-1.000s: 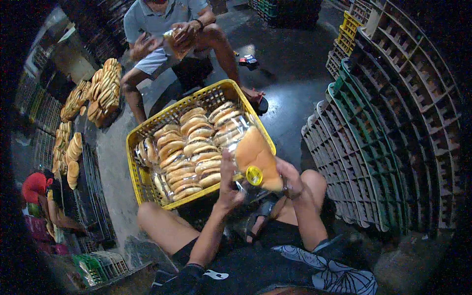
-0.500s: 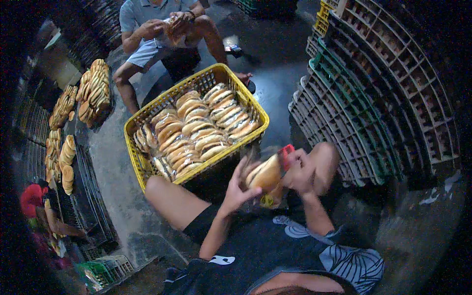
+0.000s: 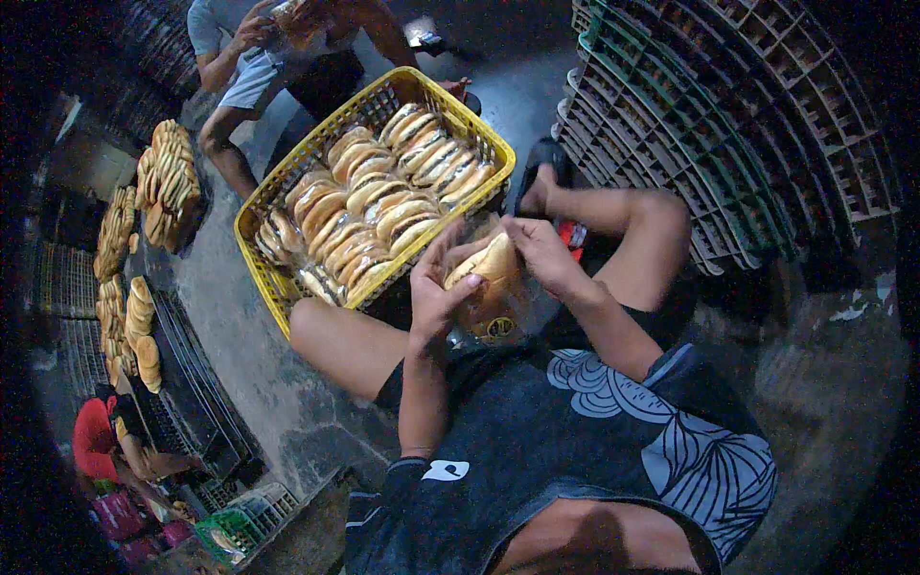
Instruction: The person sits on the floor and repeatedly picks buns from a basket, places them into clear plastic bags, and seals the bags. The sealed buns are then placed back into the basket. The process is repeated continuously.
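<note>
A filled bread bun (image 3: 492, 271) in a clear plastic bag (image 3: 500, 329) is between my hands, just above my lap. My left hand (image 3: 434, 295) grips the bun's near left side, with the thumb lying across the bread. At the bun's far right corner, the fingers of my right hand (image 3: 548, 257) are pinched together on the bag's edge. Motion smears the film there. Right beyond my knees stands a yellow crate (image 3: 498, 153) holding rows of bagged filled buns (image 3: 369, 196). A red object (image 3: 573, 236) shows partly behind my right hand.
Tall stacks of plastic crates (image 3: 690, 144) rise on the right. Across the yellow crate sits another person (image 3: 254, 72) with something in their hands. Piles of buns (image 3: 168, 182) and racks (image 3: 196, 355) line the left, where a person in red (image 3: 94, 436) bends over beside a green crate (image 3: 230, 535).
My right hand has come away from the red object to the bag's edge. The bagged bun has shifted left and up in view. My right leg now extends farther right.
</note>
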{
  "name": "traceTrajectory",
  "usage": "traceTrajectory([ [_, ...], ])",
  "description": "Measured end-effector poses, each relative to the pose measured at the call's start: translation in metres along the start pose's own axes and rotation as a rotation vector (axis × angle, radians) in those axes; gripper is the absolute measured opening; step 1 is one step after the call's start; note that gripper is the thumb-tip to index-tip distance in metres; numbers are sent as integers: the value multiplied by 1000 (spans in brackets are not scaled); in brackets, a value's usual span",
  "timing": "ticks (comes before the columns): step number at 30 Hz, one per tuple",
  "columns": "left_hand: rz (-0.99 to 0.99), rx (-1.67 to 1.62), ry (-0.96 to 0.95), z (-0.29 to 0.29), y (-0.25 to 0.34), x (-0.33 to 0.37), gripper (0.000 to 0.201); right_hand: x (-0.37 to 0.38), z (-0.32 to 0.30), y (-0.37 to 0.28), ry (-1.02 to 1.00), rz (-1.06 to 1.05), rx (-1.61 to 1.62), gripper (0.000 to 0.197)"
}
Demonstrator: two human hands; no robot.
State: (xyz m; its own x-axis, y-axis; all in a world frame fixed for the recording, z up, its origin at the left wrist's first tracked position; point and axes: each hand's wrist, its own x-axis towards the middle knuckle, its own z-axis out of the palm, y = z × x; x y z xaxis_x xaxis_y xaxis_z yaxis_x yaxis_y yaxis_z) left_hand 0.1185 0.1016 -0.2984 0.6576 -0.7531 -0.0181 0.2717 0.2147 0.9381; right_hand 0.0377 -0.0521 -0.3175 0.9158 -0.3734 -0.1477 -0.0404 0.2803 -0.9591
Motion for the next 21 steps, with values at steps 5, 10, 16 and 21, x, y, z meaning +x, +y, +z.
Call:
traceTrajectory([
  [5, 289, 172, -33, -12, -19, 6, 29, -9, 7, -27, -38, -328, -309, 15],
  [10, -77, -109, -14, -8, -18, 6, 25, -6, 4, -33, -156, -141, -57, 19],
  [16, 192, 368, 27, -14, -24, 17, 21, 9, 16, -17, 137, -247, -389, 14],
  [21, 109, 324, 212, 0, -20, 24, 23, 18, 17, -33, 20, -272, -604, 11],
])
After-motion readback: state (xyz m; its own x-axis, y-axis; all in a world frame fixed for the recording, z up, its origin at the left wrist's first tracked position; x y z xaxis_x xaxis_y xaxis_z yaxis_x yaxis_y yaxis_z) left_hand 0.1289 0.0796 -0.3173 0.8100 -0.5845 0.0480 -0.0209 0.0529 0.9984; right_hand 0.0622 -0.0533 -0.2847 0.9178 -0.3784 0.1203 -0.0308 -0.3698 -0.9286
